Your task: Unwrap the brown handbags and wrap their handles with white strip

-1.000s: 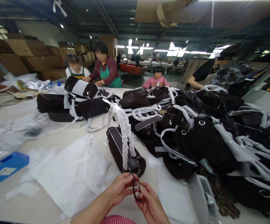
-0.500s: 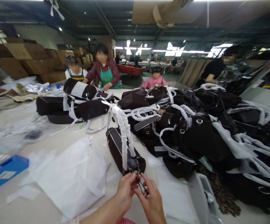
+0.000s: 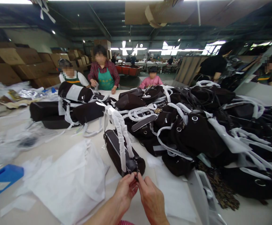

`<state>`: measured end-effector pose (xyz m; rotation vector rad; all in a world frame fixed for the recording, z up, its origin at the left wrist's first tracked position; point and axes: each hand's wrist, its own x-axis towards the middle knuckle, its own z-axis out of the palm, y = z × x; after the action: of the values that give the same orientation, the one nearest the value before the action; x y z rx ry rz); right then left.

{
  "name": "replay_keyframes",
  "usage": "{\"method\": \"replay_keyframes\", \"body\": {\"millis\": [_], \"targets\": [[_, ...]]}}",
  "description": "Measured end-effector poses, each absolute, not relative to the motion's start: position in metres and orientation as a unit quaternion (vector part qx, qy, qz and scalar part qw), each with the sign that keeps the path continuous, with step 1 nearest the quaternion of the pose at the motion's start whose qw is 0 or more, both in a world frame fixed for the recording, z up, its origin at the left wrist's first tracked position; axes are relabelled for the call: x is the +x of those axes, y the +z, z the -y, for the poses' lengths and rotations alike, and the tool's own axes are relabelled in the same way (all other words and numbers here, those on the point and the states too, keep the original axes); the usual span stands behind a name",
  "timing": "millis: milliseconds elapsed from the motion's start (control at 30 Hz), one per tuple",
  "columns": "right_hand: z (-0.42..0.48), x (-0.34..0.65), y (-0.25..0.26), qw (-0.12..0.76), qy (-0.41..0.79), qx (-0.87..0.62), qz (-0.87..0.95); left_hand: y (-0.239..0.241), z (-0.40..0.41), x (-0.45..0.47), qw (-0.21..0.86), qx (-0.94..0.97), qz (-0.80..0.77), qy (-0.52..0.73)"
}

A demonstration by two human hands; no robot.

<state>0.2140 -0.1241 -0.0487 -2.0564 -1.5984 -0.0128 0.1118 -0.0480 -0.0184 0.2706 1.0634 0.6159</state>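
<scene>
A dark brown handbag [image 3: 120, 150] lies on the table in front of me, its two handles [image 3: 122, 134] wrapped in white paper and standing up. At its near end hangs a thin dark strap [image 3: 136, 167] with small metal fittings. My left hand [image 3: 126, 187] pinches the strap between thumb and forefinger. Close against it, my right hand [image 3: 150, 195] is also closed on the strap, fingertips touching those of the left. The strap's lower end is hidden between my fingers.
Dark handbags [image 3: 201, 134] with wrapped handles are heaped on the right. White wrapping sheets [image 3: 74, 181] lie left, beside a blue tape dispenser [image 3: 4, 181]. A grey bin [image 3: 203, 193] and a pile of small metallic parts [image 3: 225, 190] sit right. Several people work beyond the table.
My right hand has closed in toward the left; the strap loop that hung visibly between them is now mostly covered by fingers. The whole view has shifted slightly; the handbag stays in place.
</scene>
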Motion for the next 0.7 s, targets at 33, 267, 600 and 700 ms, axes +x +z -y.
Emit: {"method": "replay_keyframes", "body": {"millis": [33,267,600,700], "targets": [[0.123,0.215,-0.045,0.261,-0.006,-0.759,0.597,-0.015,0.046,0.110,0.805,0.154,-0.502,0.275],[0.120,0.226,-0.027,0.286,0.037,-0.759,0.584,0.028,0.020,0.083,0.516,0.743,-0.391,0.173],[0.126,0.236,-0.017,0.325,0.129,-0.776,0.525,0.020,-0.008,0.117,0.509,0.825,-0.223,0.102],[0.126,0.240,-0.015,0.340,0.156,-0.778,0.505,0.017,-0.007,0.124,0.434,0.867,-0.236,0.064]]}}
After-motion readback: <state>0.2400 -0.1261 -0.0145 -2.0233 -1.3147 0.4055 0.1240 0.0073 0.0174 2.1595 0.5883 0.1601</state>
